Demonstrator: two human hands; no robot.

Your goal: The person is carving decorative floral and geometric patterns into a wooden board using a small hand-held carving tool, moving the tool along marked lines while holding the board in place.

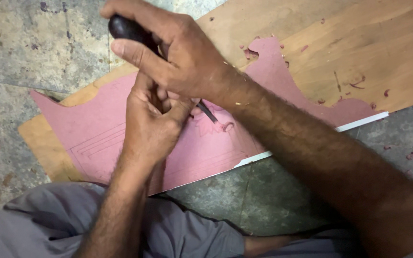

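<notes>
Pink sheet material (101, 129), shaped with a wavy cut edge toward two o'clock and a straight white edge toward four o'clock, lies flat on a wooden board (359, 43) that sits on a mottled grey stone floor (20, 48). Faint parallel lines are scored into the sheet at about eight o'clock from the hands.

The right hand (173, 50) is clenched around the dark rounded handle of a carving tool (129, 29), the handle's end showing at eleven o'clock of the fist. The tool's thin dark shaft runs down toward five o'clock and meets the pink sheet near a small curled shaving (227, 126); the tip itself seems to touch the surface, though the fingers hide part of it.

The left hand (151, 122) sits directly beneath the right, at its six o'clock, fingers curled up against the shaft and the other hand; how firmly it grips cannot be told. Its heel rests on the sheet.

Small pink chips (357, 85) lie scattered on the board toward two o'clock. Grey trousers (48, 220) fill the frame at six o'clock.
</notes>
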